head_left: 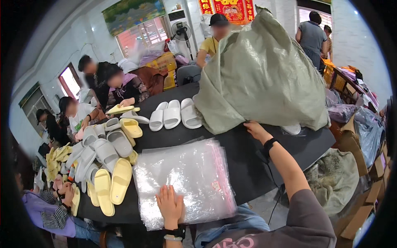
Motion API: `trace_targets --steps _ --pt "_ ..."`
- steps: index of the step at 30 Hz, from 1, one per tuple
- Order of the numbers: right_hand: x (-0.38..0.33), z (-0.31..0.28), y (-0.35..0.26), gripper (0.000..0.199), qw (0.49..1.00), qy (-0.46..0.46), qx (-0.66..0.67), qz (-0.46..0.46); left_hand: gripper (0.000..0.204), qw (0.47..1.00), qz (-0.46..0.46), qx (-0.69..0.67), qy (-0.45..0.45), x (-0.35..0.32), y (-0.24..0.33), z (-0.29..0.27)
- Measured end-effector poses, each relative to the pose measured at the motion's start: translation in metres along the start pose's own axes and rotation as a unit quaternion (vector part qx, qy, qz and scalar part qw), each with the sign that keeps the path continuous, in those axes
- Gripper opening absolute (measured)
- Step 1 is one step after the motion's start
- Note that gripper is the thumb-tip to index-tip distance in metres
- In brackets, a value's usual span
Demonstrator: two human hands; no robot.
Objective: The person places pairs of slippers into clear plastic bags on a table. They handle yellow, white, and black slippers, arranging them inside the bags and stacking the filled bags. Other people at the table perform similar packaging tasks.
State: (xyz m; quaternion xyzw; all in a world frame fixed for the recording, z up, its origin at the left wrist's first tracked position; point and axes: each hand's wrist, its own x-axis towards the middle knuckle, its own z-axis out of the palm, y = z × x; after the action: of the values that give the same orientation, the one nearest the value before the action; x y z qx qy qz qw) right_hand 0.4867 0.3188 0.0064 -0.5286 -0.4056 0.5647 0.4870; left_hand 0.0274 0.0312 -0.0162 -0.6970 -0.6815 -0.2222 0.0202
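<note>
My left hand [170, 205] lies flat, fingers stretched out, on a stack of clear plastic bags [182, 173] with a pink strip along the right side. My right hand [257, 131] reaches forward with its fingers closed on the lower edge of a large grey-green woven sack [264, 78]. The bulging sack stands on the far right of the table and hides what is behind it. Left of the sack sit a few white slide slippers [171, 114]. A light slipper [292, 129] shows partly from under the sack's right edge.
Grey slippers [106, 155] and yellow slippers [120, 182] are heaped on the left of the black table [244, 159]. Several people sit or stand around it. A dark cable [273, 182] hangs over the near edge. Another sack [335, 177] and cardboard boxes [362, 211] stand at the right.
</note>
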Motion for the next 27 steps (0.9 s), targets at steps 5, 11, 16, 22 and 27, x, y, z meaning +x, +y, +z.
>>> trace_targets --steps 5,11,16,22,27 --pt "0.016 0.026 0.019 0.056 0.992 0.053 0.113 -0.029 0.068 1.0 -0.008 0.002 -0.007 -0.002 -0.005 -0.001" --pt "0.009 0.025 0.011 0.051 0.984 0.084 0.157 -0.008 0.065 1.0 -0.004 0.014 -0.002 -0.002 -0.001 -0.003" --pt "-0.01 0.004 0.002 0.066 0.98 0.001 0.198 0.035 0.067 1.0 -0.013 -0.007 0.007 -0.003 -0.002 -0.003" --pt "-0.024 -0.016 0.01 0.072 0.97 0.029 0.237 0.051 0.066 1.0 -0.014 -0.003 -0.002 -0.002 -0.001 -0.002" --pt "-0.013 -0.019 0.016 0.051 0.972 0.017 0.236 0.0 0.066 1.0 -0.009 0.006 -0.007 0.001 -0.002 0.002"
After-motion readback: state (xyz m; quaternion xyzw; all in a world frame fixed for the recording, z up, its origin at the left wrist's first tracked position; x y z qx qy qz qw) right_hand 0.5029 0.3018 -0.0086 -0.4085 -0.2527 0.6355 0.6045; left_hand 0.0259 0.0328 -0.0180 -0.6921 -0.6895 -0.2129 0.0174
